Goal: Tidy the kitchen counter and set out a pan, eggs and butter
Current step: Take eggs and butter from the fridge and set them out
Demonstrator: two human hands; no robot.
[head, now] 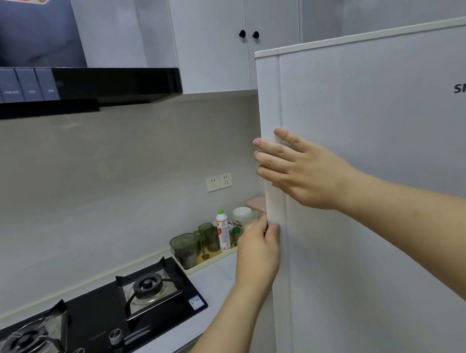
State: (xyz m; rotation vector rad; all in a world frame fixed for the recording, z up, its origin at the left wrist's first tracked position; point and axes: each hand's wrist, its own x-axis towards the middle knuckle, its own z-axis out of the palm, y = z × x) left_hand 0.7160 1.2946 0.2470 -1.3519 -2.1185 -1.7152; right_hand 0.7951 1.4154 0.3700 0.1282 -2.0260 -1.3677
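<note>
A tall white fridge [397, 178] fills the right half of the head view, its door facing me. My left hand [259, 252] grips the door's left edge at counter height, fingers curled behind it and thumb on the front. My right hand [296, 171] lies higher on the same edge with straight fingers pressed flat against the door. No pan, eggs or butter are in view.
A black two-burner gas hob [89, 323] sits in the grey counter [212, 276] on the left, under a black range hood [60, 88]. A tray [206, 263] of green glasses, a white bottle [223, 232] and jars stands by the fridge. White wall cabinets [214, 24] hang above.
</note>
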